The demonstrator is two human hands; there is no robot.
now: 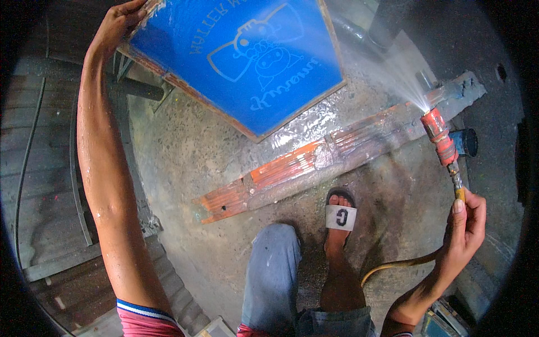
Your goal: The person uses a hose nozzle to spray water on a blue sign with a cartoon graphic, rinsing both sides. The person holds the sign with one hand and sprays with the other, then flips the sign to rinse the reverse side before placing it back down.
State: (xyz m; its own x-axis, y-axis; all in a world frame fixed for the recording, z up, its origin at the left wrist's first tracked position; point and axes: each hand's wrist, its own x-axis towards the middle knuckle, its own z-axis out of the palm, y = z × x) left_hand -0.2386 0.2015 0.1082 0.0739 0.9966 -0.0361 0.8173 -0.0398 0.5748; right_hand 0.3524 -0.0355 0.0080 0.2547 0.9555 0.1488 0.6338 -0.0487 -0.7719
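My left hand [124,19] grips the upper left edge of a wood-framed printing screen [236,73], holding it tilted. Its blue mesh carries pale cartoon outlines and lettering, and its top runs out of view. On the right, my right hand [466,227] is closed round the end of a yellowish hose [401,262], just below a worn red spray nozzle [437,132]. A fan of water [415,95] shoots from the nozzle up and to the left, toward the screen's right side. The nozzle and screen are apart.
Below the screen a wet, orange-stained ribbed plank [286,168] lies across the concrete floor [179,146]. My sandalled foot [339,213] stands close to it. Corrugated sheets [45,185] line the left, and a dark blue can-like object [465,142] sits behind the nozzle.
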